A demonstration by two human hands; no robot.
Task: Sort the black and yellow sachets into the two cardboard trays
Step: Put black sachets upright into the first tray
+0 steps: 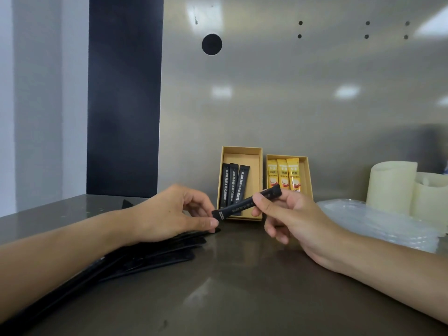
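A black sachet [242, 205] hangs tilted above the steel table, in front of the two trays. My right hand [288, 219] pinches its upper right half, and my left hand [174, 212] pinches its lower left end. The left cardboard tray [257, 151] holds three black sachets [234, 184] side by side. Three yellow sachets [283, 174] lie in the right cardboard tray [306, 175]. Several more black sachets [155, 255] lie in a loose pile on the table under my left forearm.
A steel wall [291, 93] rises right behind the trays. Clear plastic packaging [378, 221] lies at the right, with two pale cylinders [397, 187] behind it. A dark panel [123, 93] stands at the back left.
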